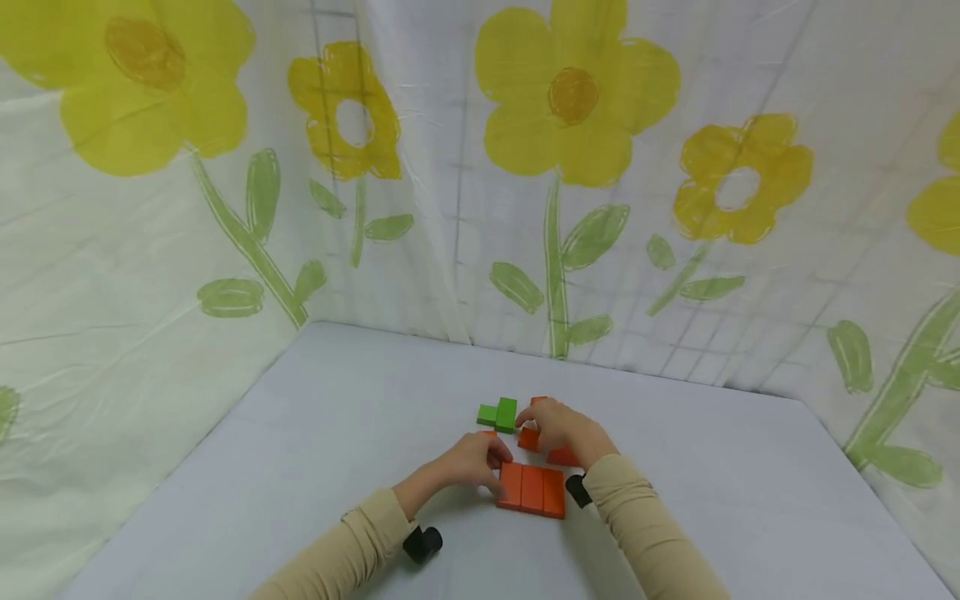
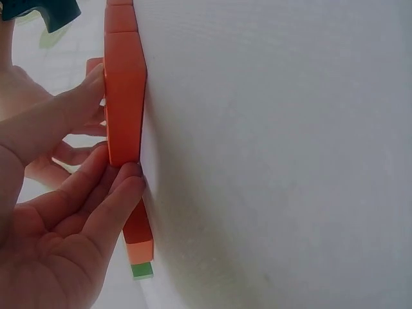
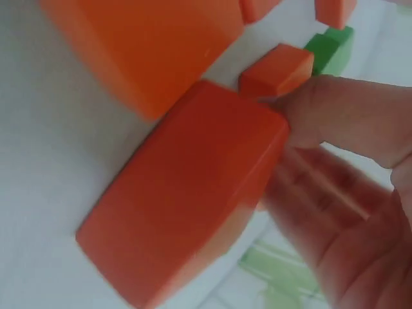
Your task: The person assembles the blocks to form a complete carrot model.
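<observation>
Nearest lies a flat row of three orange blocks (image 1: 532, 490), side by side with seams that look tight. At its left edge the left hand (image 1: 472, 461) touches the leftmost block, thumb towards the near end and bent fingers at the far end; whether it grips or merely steadies, I cannot tell. Pressure at one end only could swing that block askew and open a seam.

Just right of the row sits a black wrist camera (image 1: 579, 490) on the right arm; if that wrist drops or drifts left, it could knock the row's right side.

Slightly farther, an orange block (image 1: 561, 457) lies under the right wrist, where a low forearm might shove it. The right hand (image 1: 562, 425) has thumb and fingers apart beside a small orange block (image 1: 528, 439); the fingertips are partly hidden, so I cannot tell whether they pinch anything.

To the left, another orange block (image 1: 489, 432) peeks out beyond the left hand. Farther still stand two green blocks (image 1: 506, 414), close enough that the right fingers could nudge them by closing wide. One more orange block (image 1: 538, 401) shows beyond the right hand.
</observation>
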### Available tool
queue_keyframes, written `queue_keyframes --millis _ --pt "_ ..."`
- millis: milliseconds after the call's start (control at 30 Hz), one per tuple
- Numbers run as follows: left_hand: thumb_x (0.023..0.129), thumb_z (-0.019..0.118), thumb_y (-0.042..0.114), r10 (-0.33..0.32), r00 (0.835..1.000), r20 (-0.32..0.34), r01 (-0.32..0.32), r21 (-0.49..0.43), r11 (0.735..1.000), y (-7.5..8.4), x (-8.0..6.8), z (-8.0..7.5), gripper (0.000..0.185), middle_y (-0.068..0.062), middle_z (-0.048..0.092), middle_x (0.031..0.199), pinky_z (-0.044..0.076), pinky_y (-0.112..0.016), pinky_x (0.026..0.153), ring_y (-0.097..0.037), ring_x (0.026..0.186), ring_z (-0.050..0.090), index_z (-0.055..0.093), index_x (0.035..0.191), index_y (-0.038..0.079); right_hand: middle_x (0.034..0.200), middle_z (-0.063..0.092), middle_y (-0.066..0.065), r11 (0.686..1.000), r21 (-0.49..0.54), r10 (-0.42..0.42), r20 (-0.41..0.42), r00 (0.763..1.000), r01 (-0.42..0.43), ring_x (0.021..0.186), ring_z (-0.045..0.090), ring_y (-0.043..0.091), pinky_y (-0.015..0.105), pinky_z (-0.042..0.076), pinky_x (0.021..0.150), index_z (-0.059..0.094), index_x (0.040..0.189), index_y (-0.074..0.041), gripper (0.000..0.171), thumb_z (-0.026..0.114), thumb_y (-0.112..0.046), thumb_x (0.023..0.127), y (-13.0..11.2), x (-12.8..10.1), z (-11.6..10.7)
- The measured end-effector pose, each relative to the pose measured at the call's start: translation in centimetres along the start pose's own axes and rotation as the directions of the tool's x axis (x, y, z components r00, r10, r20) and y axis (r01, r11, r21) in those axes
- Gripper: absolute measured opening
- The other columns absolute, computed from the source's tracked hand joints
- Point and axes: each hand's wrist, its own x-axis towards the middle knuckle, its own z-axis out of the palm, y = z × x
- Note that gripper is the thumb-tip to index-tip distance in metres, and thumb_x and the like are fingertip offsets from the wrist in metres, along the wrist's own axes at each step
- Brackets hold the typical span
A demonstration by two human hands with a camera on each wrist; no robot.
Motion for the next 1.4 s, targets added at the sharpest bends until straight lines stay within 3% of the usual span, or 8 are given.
queue_keyframes --millis 167,300,467,600,900,1067,1400 --pt "0.069 0.084 0.003 0.020 1.000 -0.007 -0.020 0.005 1.000 -0.1 0.0 -0.2 0.035 -0.001 0.064 0.088 0.048 -0.023 0.073 -0.013 0.079 0.055 0.068 0.100 -0.001 0.105 0.057 0.006 0.996 -0.062 -0.063 -0.016 0.998 0.062 0.095 0.057 0.026 0.042 0.050 0.084 0.072 0.104 -0.008 0.044 0.065 0.022 0.073 -0.3 -0.4 -0.1" --pt "0.070 0.084 0.003 0.007 1.000 -0.003 -0.007 0.003 1.000 -0.1 0.0 -0.2 0.035 -0.001 0.063 0.089 0.048 -0.024 0.074 -0.014 0.080 0.055 0.068 0.101 -0.001 0.094 0.061 0.005 0.993 -0.057 -0.112 -0.097 0.989 0.107 0.082 0.055 0.022 0.039 0.050 0.077 0.071 0.101 -0.004 0.029 0.070 0.012 0.077 0.0 -0.8 -0.2" --pt "0.069 0.084 0.003 -0.003 1.000 -0.010 0.002 -0.009 1.000 0.0 0.0 -0.2 0.036 -0.001 0.063 0.089 0.048 -0.025 0.074 -0.014 0.080 0.054 0.068 0.101 -0.001 0.083 0.061 0.001 0.987 0.008 -0.153 -0.240 0.959 0.159 0.076 0.055 0.017 0.033 0.049 0.070 0.066 0.092 -0.006 0.021 0.076 0.001 0.075 0.4 -2.3 -0.6" --pt "0.070 0.083 0.001 -0.019 1.000 -0.006 0.019 -0.028 0.999 0.1 -0.1 -0.1 0.035 -0.002 0.062 0.088 0.048 -0.026 0.074 -0.014 0.080 0.053 0.067 0.102 -0.001 0.079 0.062 -0.001 0.974 0.040 -0.200 -0.295 0.934 0.221 0.074 0.057 0.015 0.029 0.050 0.067 0.064 0.087 -0.009 0.019 0.079 -0.008 0.075 0.2 -4.5 0.0" --pt "0.070 0.084 0.003 -0.051 0.999 -0.002 0.051 -0.016 0.999 0.3 0.0 -0.1 0.036 -0.001 0.062 0.089 0.050 -0.028 0.075 -0.015 0.081 0.054 0.067 0.102 0.001 0.072 0.058 -0.012 0.959 0.108 -0.235 -0.223 0.946 0.263 0.068 0.047 0.004 0.022 0.044 0.060 0.070 0.087 -0.010 0.023 0.085 -0.019 0.072 -1.9 -8.3 2.8" --pt "0.071 0.084 0.004 -0.068 0.998 -0.001 0.068 -0.008 0.998 0.3 0.1 -0.1 0.036 0.000 0.061 0.087 0.050 -0.027 0.074 -0.014 0.080 0.053 0.068 0.103 0.002 0.063 0.046 -0.014 0.968 0.078 -0.221 -0.186 0.957 0.238 0.063 0.041 0.002 0.021 0.038 0.056 0.067 0.080 -0.012 0.023 0.086 -0.018 0.069 -3.0 -9.0 4.1" --pt "0.070 0.084 0.002 -0.053 0.999 -0.007 0.053 -0.008 0.999 0.5 -0.1 0.0 0.035 -0.001 0.061 0.088 0.049 -0.027 0.074 -0.015 0.080 0.053 0.067 0.101 0.001 0.061 0.045 -0.011 0.986 0.056 -0.142 -0.194 0.971 0.156 0.061 0.041 0.005 0.022 0.037 0.055 0.065 0.077 -0.013 0.023 0.086 -0.017 0.067 -3.7 -9.1 5.3"
